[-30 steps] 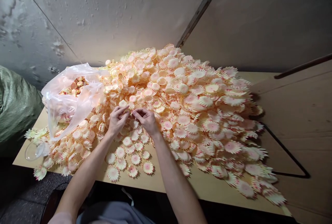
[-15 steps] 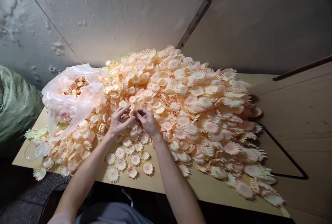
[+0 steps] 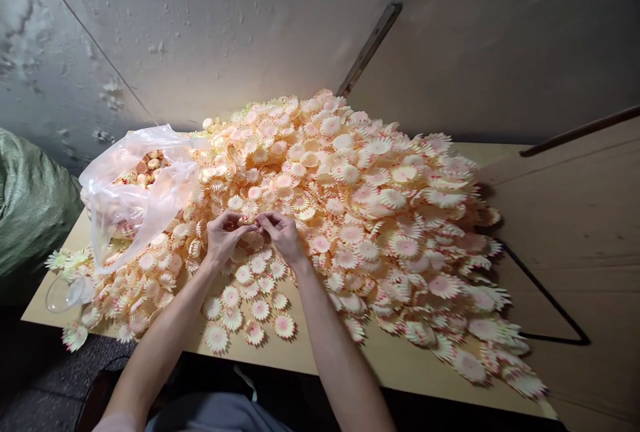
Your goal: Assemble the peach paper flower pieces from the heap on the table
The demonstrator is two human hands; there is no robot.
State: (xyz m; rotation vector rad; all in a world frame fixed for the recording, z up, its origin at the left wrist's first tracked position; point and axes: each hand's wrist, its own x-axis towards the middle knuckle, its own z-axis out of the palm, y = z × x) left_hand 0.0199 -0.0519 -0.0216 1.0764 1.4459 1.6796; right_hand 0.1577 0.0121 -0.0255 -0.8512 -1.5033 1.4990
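Observation:
A big heap of pale cream artificial flower pieces (image 3: 350, 179) with pink centres and notched, red-tipped edges covers the tabletop (image 3: 300, 355). At the near side of the heap my left hand (image 3: 223, 237) and my right hand (image 3: 283, 235) almost meet, fingertips pinched together. Between them is a small flower piece (image 3: 249, 219), mostly covered by the fingers. Both hands seem closed on it, though the exact grip is too small to see. Several loose flower pieces (image 3: 260, 309) lie flat on the table below my wrists.
A clear plastic bag (image 3: 127, 199) of curled flower pieces sits at the left, with a transparent round cup or lid (image 3: 65, 293) near it. A green woven sack (image 3: 30, 212) stands beyond the table's left end. Cardboard (image 3: 575, 239) and a black metal bracket (image 3: 550, 289) are at right.
My left hand's fingers have curled in and closed to a pinch; earlier they were stretched out. My right hand stays pinched in nearly the same spot.

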